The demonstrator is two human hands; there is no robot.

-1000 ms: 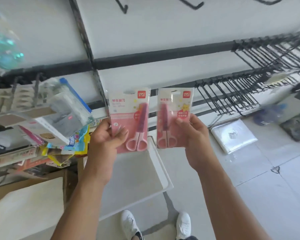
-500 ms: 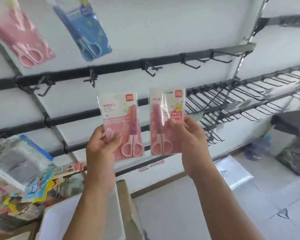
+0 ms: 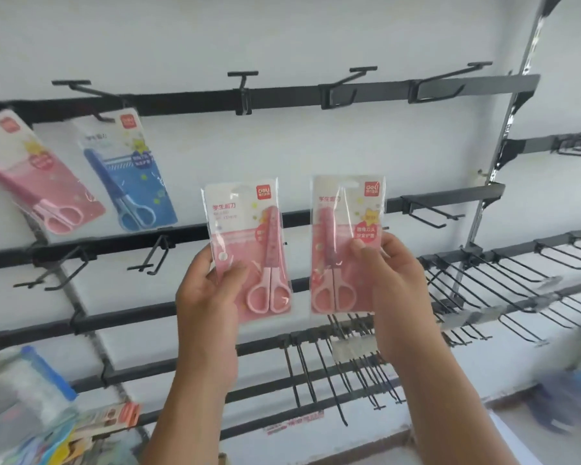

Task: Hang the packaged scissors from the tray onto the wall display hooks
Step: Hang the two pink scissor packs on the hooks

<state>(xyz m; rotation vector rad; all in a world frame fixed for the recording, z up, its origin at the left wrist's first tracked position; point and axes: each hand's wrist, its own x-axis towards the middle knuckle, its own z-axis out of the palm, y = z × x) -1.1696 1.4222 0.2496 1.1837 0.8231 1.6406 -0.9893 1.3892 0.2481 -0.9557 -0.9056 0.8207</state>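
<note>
- My left grip [image 3: 212, 293]: pinching pink pack [image 3: 249, 250], upright.
- My right grip [image 3: 393, 280]: pinching second pack [image 3: 346, 243], upright.
- Free hook [image 3: 244, 75]: above both, nearer the left pack.

- Pink pack in left hand [image 3: 206, 298]: glossy clear plastic blister over printed card [image 3: 245, 250], matt-looking pink and white print; scissors inside have smooth pink plastic handles.
- Pink pack in right hand [image 3: 394, 290]: same build, clear film [image 3: 348, 243] creased and catching glare down the middle.
- Hung pink pack [image 3: 31, 172] and hung blue pack [image 3: 128, 172]: shiny plastic fronts, printed card behind.
- Display rails [image 3: 282, 95]: dark metal, flat matt coating.
- Hooks [image 3: 359, 82]: thin dark wire or bar metal, matt.
- Upright post [image 3: 503, 135]: bright metal, reflective.
- Wall [image 3: 282, 28]: smooth matt white.
- Lower-left goods [image 3: 24, 407]: crinkly glossy plastic wrap, blurred.
</note>
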